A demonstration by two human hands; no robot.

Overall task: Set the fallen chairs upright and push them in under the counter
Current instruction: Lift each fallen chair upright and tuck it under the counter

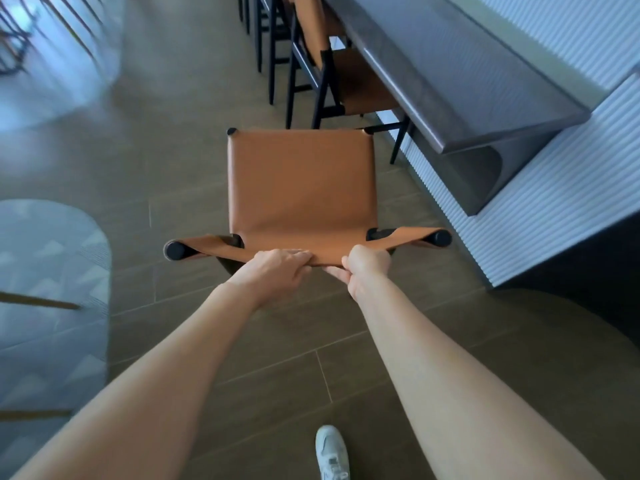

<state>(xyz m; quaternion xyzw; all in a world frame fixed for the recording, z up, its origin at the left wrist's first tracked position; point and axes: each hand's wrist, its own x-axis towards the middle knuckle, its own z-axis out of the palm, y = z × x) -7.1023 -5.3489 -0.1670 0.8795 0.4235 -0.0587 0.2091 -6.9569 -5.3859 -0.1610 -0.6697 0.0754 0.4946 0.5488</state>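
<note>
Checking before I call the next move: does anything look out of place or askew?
The tan chair, gripped at its backrest by the left hand and right hand, stands out in the aisle, its seat pointing along the counter rather than under it. The neighbouring chair is tucked in. No damage visible.

Tiled floor [194, 161] holds tucked-in chairs [360, 84], a shoe [330, 448], perhaps a rug [52, 271]

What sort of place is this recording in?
Likely a home kitchen or café bar: a long dark overhanging counter on a white ribbed base, tan leather black-framed chairs tucked under it, one more tan chair held by left hand and right hand.
</note>
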